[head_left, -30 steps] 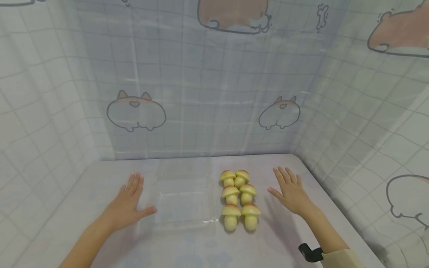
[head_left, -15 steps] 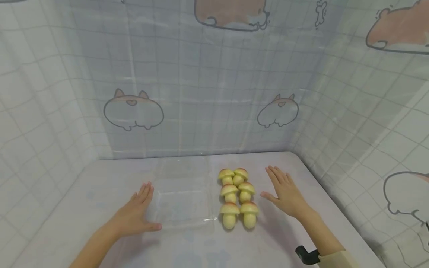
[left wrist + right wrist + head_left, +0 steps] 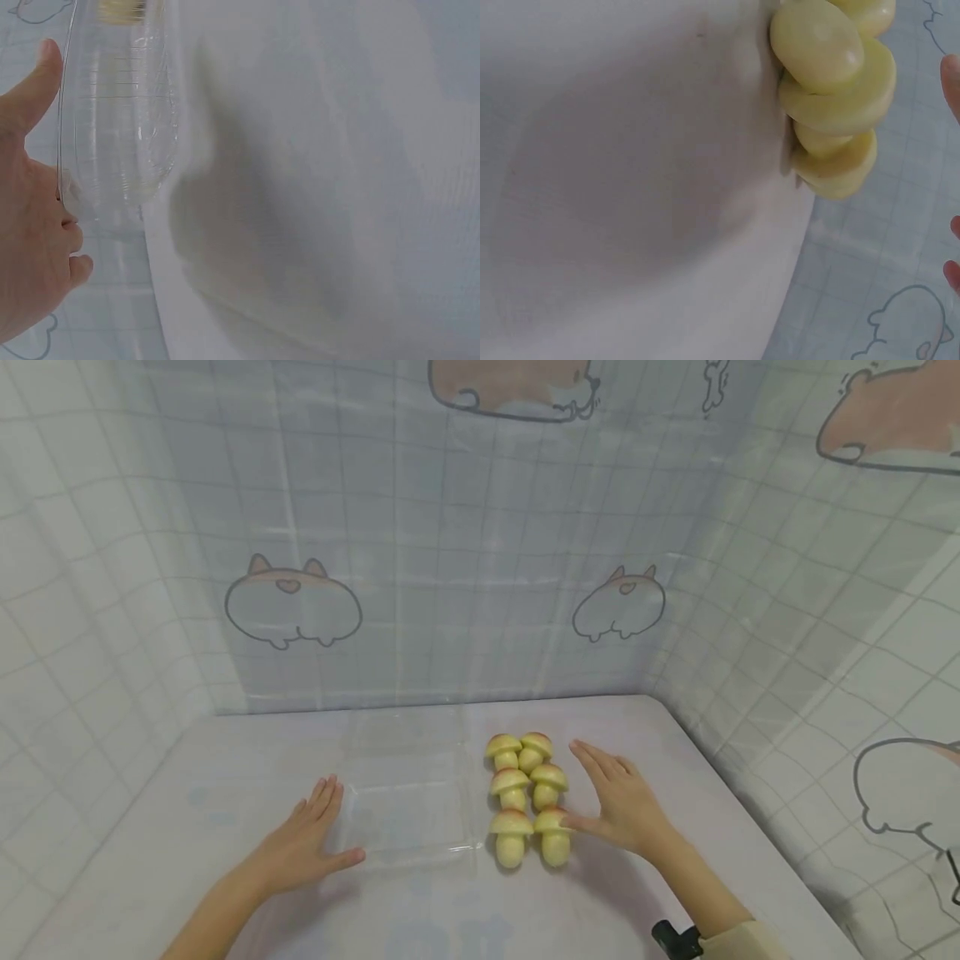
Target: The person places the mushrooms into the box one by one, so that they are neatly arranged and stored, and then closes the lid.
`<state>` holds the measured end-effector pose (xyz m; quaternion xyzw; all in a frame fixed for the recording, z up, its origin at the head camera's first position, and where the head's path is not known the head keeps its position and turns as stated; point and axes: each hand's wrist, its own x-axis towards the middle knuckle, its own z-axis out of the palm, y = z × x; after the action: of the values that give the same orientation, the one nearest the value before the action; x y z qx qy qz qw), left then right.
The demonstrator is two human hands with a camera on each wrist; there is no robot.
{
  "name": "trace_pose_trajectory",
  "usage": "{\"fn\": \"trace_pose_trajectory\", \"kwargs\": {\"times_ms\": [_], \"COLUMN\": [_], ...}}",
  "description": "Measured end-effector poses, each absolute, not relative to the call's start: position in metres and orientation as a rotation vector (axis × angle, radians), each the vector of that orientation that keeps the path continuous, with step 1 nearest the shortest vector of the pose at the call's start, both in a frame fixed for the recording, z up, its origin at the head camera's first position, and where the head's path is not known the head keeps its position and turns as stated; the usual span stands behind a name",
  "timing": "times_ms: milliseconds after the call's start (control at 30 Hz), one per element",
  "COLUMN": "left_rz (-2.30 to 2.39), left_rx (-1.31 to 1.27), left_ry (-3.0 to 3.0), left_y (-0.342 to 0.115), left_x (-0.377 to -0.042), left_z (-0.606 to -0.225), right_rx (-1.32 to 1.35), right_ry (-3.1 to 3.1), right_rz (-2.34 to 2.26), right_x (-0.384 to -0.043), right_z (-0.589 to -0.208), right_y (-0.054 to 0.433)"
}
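Several yellow mushrooms with reddish cap tops lie in two columns on the table, the front right mushroom (image 3: 556, 849) closest to my right hand (image 3: 626, 810). That hand hovers beside the right column with fingers extended. Its thumb overlaps the front right mushroom's cap in the head view. In the right wrist view the mushrooms (image 3: 817, 45) show stem-end on, apart from the fingertips at the frame's edge. Left of them lies a clear plastic container (image 3: 459, 849). My left hand (image 3: 300, 847) is at its left side, thumb spread from the fingers; the container wall (image 3: 112, 112) runs alongside it.
The pale table (image 3: 420, 918) ends at a back edge against a hanging grid-patterned curtain (image 3: 450, 635) with cartoon dogs. Similar curtain sides (image 3: 787, 693) close in on the left and right. A dark wrist mount (image 3: 677, 939) sits on the right forearm.
My right hand has moved left, up to the right column of mushrooms. My left hand has come right and nearer the front, to the container's left side. Mushrooms and container stay in place.
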<state>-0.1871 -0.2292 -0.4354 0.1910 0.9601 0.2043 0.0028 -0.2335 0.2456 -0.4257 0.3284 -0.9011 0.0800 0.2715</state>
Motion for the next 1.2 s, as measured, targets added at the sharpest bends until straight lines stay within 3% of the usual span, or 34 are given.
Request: {"fn": "trace_pose_trajectory", "kwargs": {"times_ms": [1200], "left_rz": [0.811], "left_rx": [0.462], "left_ry": [2.96], "left_y": [-0.228], "left_x": [-0.185], "left_z": [-0.445], "right_rx": [1.076], "right_ry": [-2.367], "right_rz": [0.182], "right_x": [-0.224], "right_z": [-0.471], "right_y": [0.233]}}
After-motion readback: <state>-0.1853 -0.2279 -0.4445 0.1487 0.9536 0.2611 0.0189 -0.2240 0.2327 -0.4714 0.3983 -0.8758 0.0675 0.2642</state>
